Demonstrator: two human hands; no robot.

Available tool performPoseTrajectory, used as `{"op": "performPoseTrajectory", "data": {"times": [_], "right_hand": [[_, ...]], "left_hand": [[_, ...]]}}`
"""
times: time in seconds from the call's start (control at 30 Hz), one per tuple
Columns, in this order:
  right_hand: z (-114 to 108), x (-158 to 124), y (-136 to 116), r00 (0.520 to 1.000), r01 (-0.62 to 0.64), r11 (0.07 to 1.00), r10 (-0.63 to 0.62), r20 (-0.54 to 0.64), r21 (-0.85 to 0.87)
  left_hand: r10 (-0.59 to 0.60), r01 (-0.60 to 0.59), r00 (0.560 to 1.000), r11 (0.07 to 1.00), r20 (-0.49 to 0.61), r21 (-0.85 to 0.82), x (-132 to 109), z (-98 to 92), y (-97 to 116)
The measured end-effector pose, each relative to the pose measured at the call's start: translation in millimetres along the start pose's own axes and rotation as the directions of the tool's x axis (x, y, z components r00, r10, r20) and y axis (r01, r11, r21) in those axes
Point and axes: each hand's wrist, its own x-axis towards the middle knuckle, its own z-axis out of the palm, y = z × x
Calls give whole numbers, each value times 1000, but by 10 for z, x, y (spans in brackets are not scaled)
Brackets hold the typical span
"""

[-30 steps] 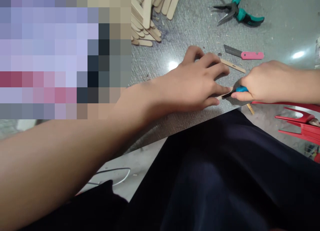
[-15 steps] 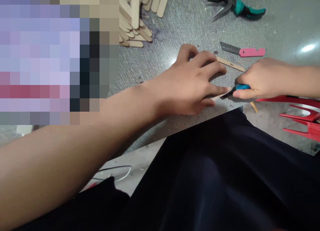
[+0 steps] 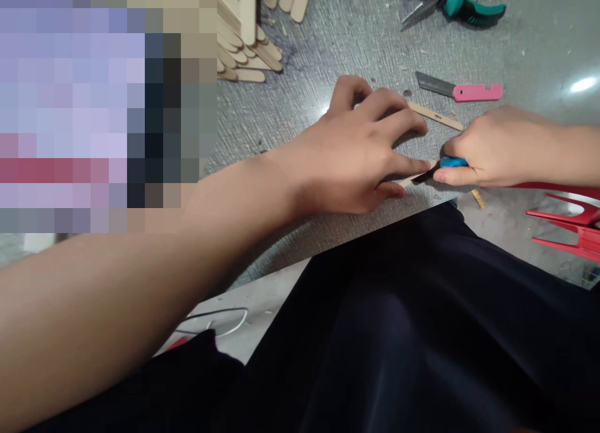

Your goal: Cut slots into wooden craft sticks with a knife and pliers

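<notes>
My left hand lies palm down with its fingers spread. Its thumb and index finger pin a small wooden craft stick against the table. In my right hand is a cutter knife with a blue handle, the fingers wrapped round it. Its dark blade rests on or just over the stick, beside the left index fingertip; exact contact cannot be made out. Just above, another craft stick with a small dark mark lies partly behind both hands. Beyond it is a pink-handled knife with its blade out.
Green-handled pliers lie spread at the top. A pile of craft sticks is at upper left, beside a blurred-out area. The grey table's front edge runs above my dark-clothed lap. Red plastic pieces show below right.
The view has shifted slightly, so the pliers and pink knife appear a little further right. Both hands keep nearly the same pose; the blade stays at the stick.
</notes>
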Motion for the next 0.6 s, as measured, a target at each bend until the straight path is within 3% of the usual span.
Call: {"op": "performPoseTrajectory", "data": {"times": [0.2,0.33,0.6], "right_hand": [[-27,3,-10,1000,-3,1000,3,1,24],[-31,1,-18,1000,-14,1000,14,17,19],[-13,21,-9,1000,-11,999,11,3,34]], "left_hand": [[-11,12,1000,1000,17,-16,5,-5,1],[25,-26,999,999,-38,-30,-13,28,-24],[-17,17,1000,1000,4,-19,5,-4,5]]}}
